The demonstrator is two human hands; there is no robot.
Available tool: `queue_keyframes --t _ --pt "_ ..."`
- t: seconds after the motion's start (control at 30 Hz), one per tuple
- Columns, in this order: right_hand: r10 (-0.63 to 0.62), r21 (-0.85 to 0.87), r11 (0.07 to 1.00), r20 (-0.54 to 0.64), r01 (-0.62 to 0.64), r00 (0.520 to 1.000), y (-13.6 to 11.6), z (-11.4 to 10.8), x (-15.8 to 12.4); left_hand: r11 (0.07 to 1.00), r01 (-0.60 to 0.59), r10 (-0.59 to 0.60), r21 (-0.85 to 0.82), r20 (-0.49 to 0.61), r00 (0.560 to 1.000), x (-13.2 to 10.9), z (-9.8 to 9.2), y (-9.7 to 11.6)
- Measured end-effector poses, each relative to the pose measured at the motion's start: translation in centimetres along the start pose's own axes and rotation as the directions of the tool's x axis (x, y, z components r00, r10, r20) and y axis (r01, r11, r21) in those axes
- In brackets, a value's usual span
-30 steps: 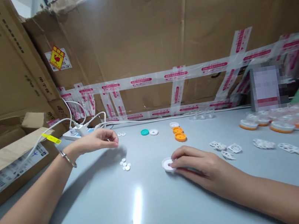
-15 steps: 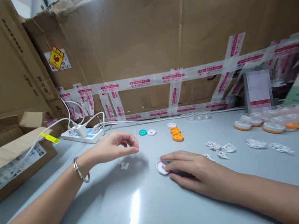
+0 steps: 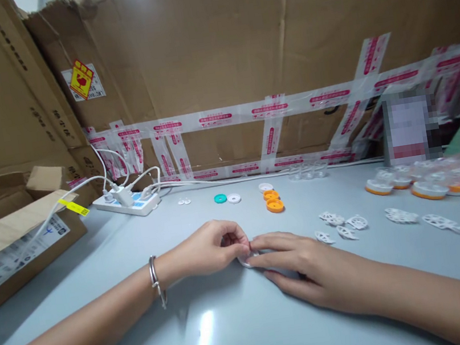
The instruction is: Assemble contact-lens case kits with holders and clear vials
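Observation:
A shallow white plastic disc [image 3: 249,260] with a raised rim lies on the table in front of me, mostly covered by fingers. My right hand [image 3: 299,260] rests from the right with its fingertips around the disc's edge, holding it down. Over the same disc, my left hand [image 3: 219,246] is closed in a pinch, thumb against fingers. Whatever sits between those fingertips is hidden. Several white openwork pieces [image 3: 345,231] lie beyond my right hand.
Farther back are a green disc [image 3: 220,199], a white disc [image 3: 234,198], stacked orange rings [image 3: 275,205] and two small white parts [image 3: 184,202]. A power strip [image 3: 140,204] and open carton [image 3: 65,226] stand left; clear-topped orange-based pieces [image 3: 429,190] sit right.
My left hand has moved right, from above the small white pieces to the disc, its fingertips now pinched over it. My right hand stays at the disc. The view has shifted slightly.

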State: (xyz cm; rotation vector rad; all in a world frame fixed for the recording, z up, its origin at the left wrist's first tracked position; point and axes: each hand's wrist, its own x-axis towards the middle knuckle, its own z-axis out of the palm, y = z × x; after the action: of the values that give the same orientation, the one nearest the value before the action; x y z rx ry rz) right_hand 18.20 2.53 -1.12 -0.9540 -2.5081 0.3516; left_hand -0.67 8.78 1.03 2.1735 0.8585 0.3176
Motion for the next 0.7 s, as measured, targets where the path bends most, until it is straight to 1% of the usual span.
queue_keyframes --t 0.23,0.4,0.47,0.53,0.6,0.7 --pt "0.005 -0.006 1.0 0.022 -0.005 1.0 -0.1 0.0 -0.1 1.0 0.017 -0.016 0.025 -0.017 1.0 -0.1 0.3 0.1" --pt "-0.007 -0.019 1.0 0.012 0.007 1.0 0.1 0.0 -0.3 0.998 -0.058 0.058 -0.014 -0.049 0.997 -0.4 -0.2 -0.3" --pt "0.007 -0.035 0.999 0.019 -0.006 1.0 0.3 -0.1 -0.5 0.991 -0.114 0.117 0.064 -0.05 0.992 -0.6 -0.7 -0.5" --pt "0.029 -0.049 0.998 0.031 -0.027 0.999 0.5 -0.2 -0.7 0.961 -0.204 0.212 0.186 -0.024 0.977 -0.9 -1.2 -0.7" --pt "0.027 -0.044 0.999 0.027 -0.026 0.999 0.7 -0.4 -0.8 0.906 -0.309 0.319 0.289 0.012 0.948 -1.0 -1.3 -1.0" --pt "-0.008 -0.003 1.0 -0.001 0.008 1.0 0.9 -0.6 -0.8 0.813 -0.424 0.465 0.4 -0.005 0.886 -0.8 -0.8 -1.6"
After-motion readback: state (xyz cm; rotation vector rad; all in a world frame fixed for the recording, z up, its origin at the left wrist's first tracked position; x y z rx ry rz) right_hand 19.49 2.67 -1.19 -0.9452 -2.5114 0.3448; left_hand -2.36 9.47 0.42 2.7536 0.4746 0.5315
